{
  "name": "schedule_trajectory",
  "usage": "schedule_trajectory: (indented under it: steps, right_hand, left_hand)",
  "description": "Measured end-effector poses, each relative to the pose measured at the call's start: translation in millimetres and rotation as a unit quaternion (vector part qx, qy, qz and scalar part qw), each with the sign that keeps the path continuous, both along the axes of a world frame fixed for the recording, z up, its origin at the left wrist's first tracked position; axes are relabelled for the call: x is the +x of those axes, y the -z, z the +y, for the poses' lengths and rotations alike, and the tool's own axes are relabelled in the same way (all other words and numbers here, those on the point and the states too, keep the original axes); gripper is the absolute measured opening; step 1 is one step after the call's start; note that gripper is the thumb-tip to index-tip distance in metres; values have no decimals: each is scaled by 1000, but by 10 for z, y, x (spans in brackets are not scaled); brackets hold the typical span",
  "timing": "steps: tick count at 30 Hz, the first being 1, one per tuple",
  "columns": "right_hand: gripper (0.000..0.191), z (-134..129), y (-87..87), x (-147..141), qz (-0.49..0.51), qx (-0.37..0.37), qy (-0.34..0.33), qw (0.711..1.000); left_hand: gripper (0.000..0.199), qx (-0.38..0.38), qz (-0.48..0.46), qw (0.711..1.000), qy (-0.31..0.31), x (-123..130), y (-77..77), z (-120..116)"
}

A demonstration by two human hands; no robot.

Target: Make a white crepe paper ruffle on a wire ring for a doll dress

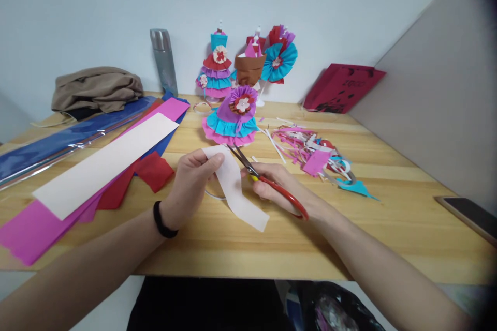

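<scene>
A white paper strip (235,189) is pinched at its upper end between the thumb and fingers of my left hand (194,178); its lower end hangs toward the right over the table. My right hand (279,183) is closed around red-handled scissors (285,194). The scissor blades point up and left, slightly parted, with their tips near the strip's upper edge. Just beyond both hands stands a small layered dress of purple, blue and pink paper (231,119) with a flower on it. Part of a thin ring shows behind the strip.
Long sheets of white (106,165), pink and red paper lie left, beside a blue packet (77,132). Colored scraps (318,155) lie right. Behind are a bottle (163,62), paper dresses (217,70), a cloth (97,88) and a red bag (344,88). A phone (469,214) is far right.
</scene>
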State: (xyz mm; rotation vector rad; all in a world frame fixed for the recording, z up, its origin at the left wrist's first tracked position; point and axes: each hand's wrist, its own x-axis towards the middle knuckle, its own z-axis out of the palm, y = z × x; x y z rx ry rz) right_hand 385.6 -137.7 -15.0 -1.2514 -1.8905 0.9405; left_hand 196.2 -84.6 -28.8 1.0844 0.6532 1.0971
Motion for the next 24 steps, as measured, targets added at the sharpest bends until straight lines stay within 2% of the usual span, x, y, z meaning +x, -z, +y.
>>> schedule_trajectory:
  steps: [8, 16, 19, 24]
  right_hand:
    - [47, -33, 39, -45, -3, 12, 21, 1000]
    - [43, -33, 96, -70, 14, -7, 27, 1000]
    - [42, -25, 107, -63, 10, -10, 35, 999]
    - [40, 6, 159, -27, -6, 0, 25, 1000]
  left_hand:
    - [19, 17, -3, 1000, -2, 7, 24, 2]
    - [18, 15, -15, 1000, -3, 10, 22, 8]
    - [20, 1, -13, 1000, -9, 12, 9, 2]
    - [23, -36, -51, 998, 26, 37, -31, -5]
